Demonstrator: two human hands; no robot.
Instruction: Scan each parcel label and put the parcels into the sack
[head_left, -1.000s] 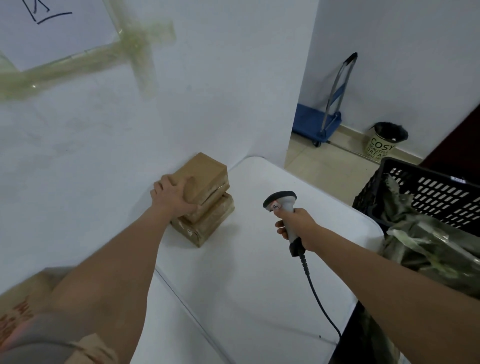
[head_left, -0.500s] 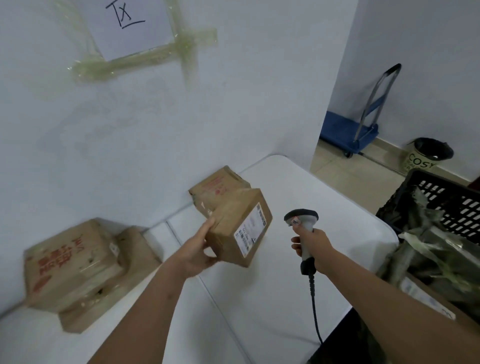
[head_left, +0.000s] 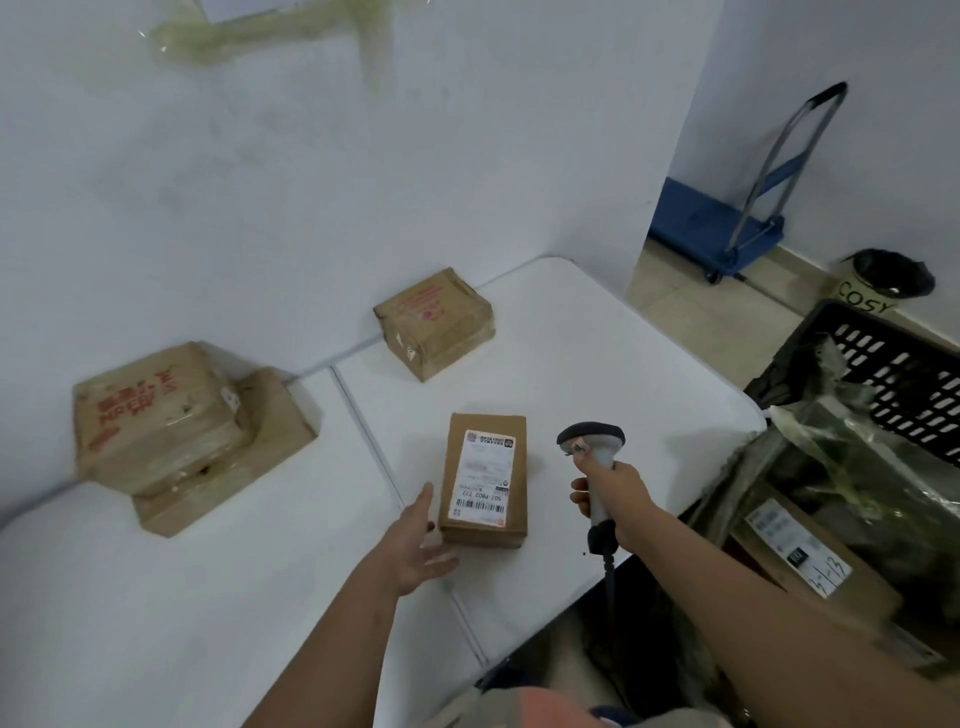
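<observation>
Right hand (head_left: 621, 501) is wrapped round the handle of the barcode scanner (head_left: 592, 452), head aimed left at the small parcel (head_left: 484, 480) lying label-up on the white table (head_left: 597, 364). Left hand (head_left: 418, 540) is loose, fingers straight, touching that parcel's near-left edge. The sack (head_left: 852, 467) sits right in a black crate (head_left: 893, 358), one parcel inside. More boxes wait far left by the wall.

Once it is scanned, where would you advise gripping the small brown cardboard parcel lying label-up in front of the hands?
Probably across the two long side faces of the small brown cardboard parcel, from above. It lies flat on the white table, label up, both long sides free; the open left hand is already beside its left edge. The right hand holds the grey scanner.
</observation>
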